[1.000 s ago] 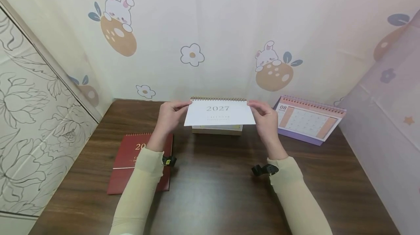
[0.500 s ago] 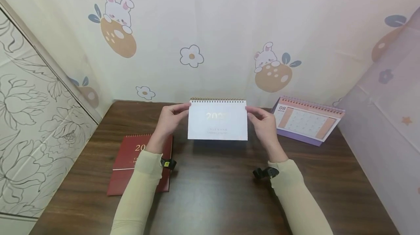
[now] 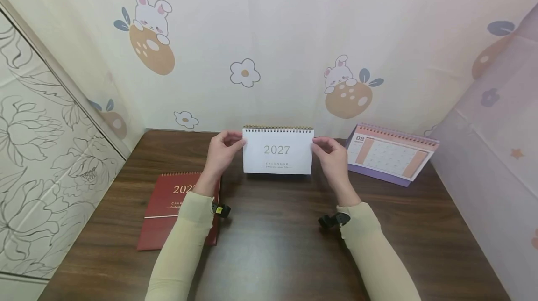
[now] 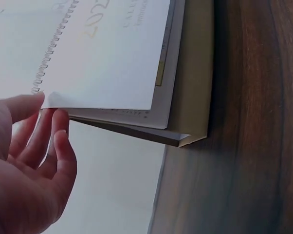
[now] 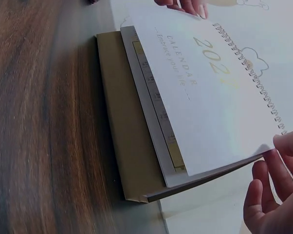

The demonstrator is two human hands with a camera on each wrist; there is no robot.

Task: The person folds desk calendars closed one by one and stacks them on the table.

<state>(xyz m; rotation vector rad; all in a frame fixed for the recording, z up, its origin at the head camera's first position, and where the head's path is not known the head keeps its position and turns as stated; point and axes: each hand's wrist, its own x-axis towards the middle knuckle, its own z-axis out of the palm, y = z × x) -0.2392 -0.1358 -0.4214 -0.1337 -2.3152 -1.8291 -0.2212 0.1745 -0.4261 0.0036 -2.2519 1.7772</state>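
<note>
A white 2027 desk calendar (image 3: pixel 277 151) with a gold spiral binding stands at the back middle of the table. My left hand (image 3: pixel 222 151) pinches its left edge near the spiral, thumb in front and fingertips behind. On the opposite edge, my right hand (image 3: pixel 333 156) pinches in the same way. Both wrist views show the white cover page (image 4: pixel 112 58) hanging slightly away from the sheets under it. Below those sheets, the brown stand (image 5: pixel 124 112) of the calendar shows its base on the wood.
A red 2027 calendar (image 3: pixel 161 233) lies flat at the left, partly hidden by the left forearm. To the right stands a purple and orange desk calendar (image 3: pixel 388 154). A printed curtain (image 3: pixel 286 34) hangs behind the dark wooden table (image 3: pixel 269 245).
The white cover page has swung down from a raised, forward tilt to hang against the calendar's front. Both hands stay at its upper edges, having shifted slightly.
</note>
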